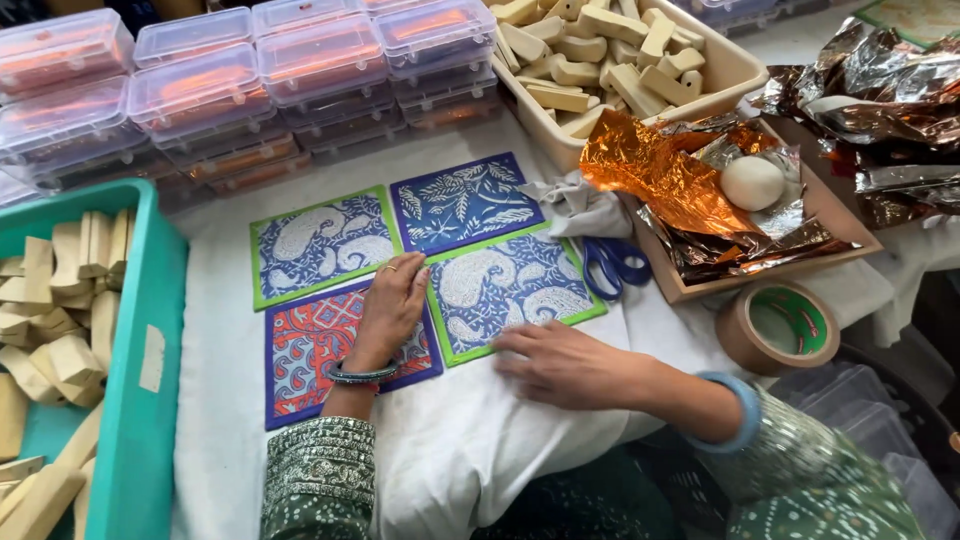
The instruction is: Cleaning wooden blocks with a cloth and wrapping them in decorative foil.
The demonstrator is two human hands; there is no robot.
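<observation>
While four patterned square cloth mats lie in a grid on the white cloth-covered table (500, 440), I note the left hand (392, 305) flat, fingers extended, on the red-and-blue paisley mat (300, 350). Right hand (560, 362) flat, gripping nothing, touching the green-edged blue paisley mat (505, 285). Blue-handled scissors (612, 262) at three o'clock.

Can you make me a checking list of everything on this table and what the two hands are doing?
Surface: white cloth covering the table.
Job's things: four patterned mats; left hand flat on the red and purple mat; right hand on the edge of a green-edged mat.
Clutter: blue scissors, brown tape roll, orange foil, white ball.
Hands: both open, pressing flat, gripping nothing.
Cables: nothing seen.
Surroundings: teal bin and cream bin of wooden blocks, stacked clear boxes.
</observation>
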